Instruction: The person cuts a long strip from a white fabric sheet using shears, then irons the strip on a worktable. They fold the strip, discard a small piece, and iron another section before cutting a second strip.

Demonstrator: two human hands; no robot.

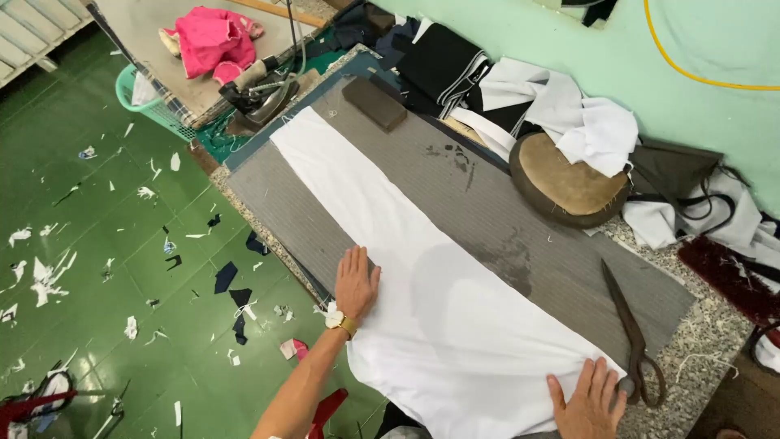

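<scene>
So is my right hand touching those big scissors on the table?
Cannot tell. In the head view the right hand lies flat on the white cloth, its fingertips right beside the scissors handle, with no clear gap or contact.

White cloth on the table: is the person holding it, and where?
Nothing is gripped. The left hand lies flat on the long white cloth at its left edge; the right hand presses flat on its near right corner.

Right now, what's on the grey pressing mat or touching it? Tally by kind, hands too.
White fabric panel: 1
Dark rectangular block: 1
Scissors: 1
Round padded pressing cushion: 1
Hands flat on the white fabric: 2, left hand and right hand
Total: 6
The cushion sits at the mat's far edge.
</scene>
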